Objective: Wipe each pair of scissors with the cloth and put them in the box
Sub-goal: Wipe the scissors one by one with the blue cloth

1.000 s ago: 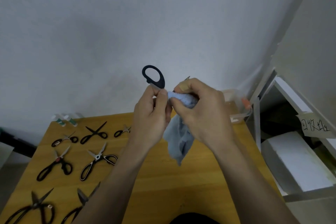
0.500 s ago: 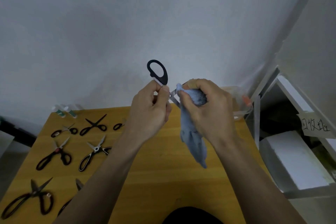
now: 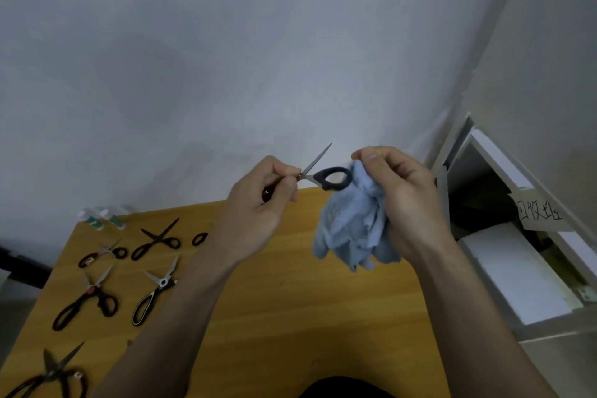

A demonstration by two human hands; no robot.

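My left hand (image 3: 263, 203) pinches a pair of black-handled scissors (image 3: 332, 178) near the pivot, held up above the far part of the wooden table (image 3: 290, 317). One blade points up and right; a handle loop points right and touches the blue cloth (image 3: 353, 226). My right hand (image 3: 407, 200) grips that cloth in a bunch, and its lower part hangs loose. The box is hidden behind my right hand and the cloth.
Several other pairs of scissors (image 3: 155, 241) lie spread over the table's left side. Two small white bottles (image 3: 103, 218) stand at the far left corner. A white shelf unit (image 3: 517, 252) with a paper label stands right of the table. A wall rises behind.
The scissors have been turned: the handle loop that pointed up now points right toward the cloth, a blade shows above. My right hand slid the cloth off the blades and moved right.
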